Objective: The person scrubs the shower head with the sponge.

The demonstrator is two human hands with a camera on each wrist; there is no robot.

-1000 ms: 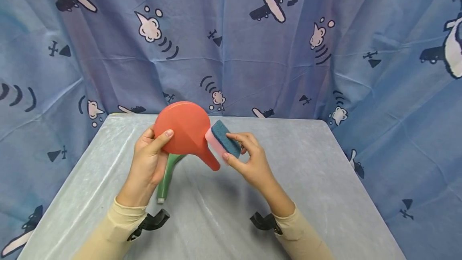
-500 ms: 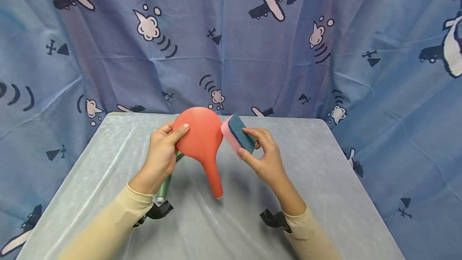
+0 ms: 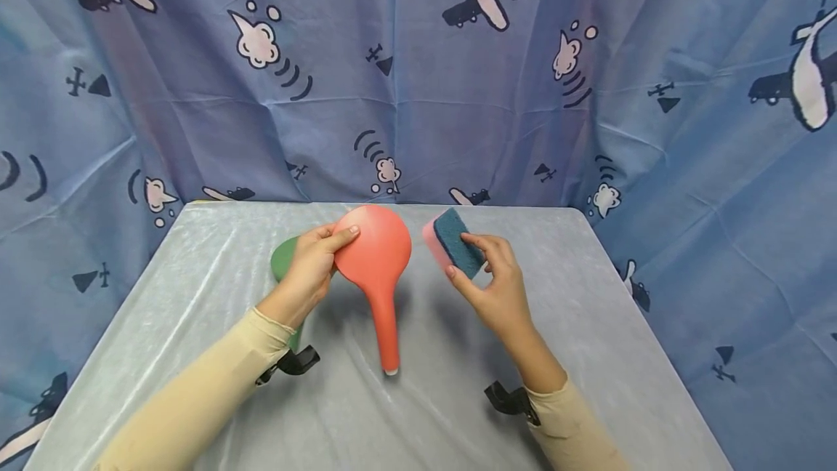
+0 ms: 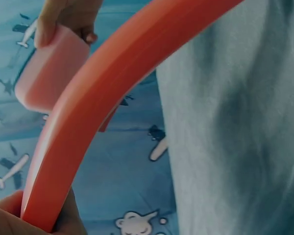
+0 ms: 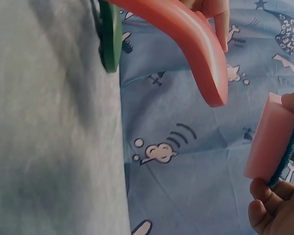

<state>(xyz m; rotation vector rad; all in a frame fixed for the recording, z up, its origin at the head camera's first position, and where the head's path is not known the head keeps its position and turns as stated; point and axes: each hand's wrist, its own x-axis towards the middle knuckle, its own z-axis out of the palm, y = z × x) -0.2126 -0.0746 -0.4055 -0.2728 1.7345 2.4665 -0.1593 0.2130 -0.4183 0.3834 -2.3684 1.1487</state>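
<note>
In the head view my left hand [image 3: 307, 265] grips the round head of a red shower head [image 3: 377, 249], thumb on its face. The handle hangs down toward me and ends in a small whitish tip. My right hand [image 3: 502, 289] pinches a sponge [image 3: 460, 246], pink foam with a dark teal scouring side, between thumb and fingers. A small gap separates sponge and shower head in that view. From the left wrist, the pink side of the sponge [image 4: 56, 73] faces the red curve. The right wrist view shows my fingers on the edges of the sponge [image 5: 269, 142].
A green shower head [image 3: 283, 259] lies on the table behind my left hand and wrist, partly hidden. The table has a pale grey cover [image 3: 405, 427]. A blue curtain [image 3: 418, 78] with printed planes hangs behind and at both sides.
Both hands have moved to the right. The red shower head has turned so its handle points down toward me, and the sponge has drawn apart from it. More of the green one shows.
</note>
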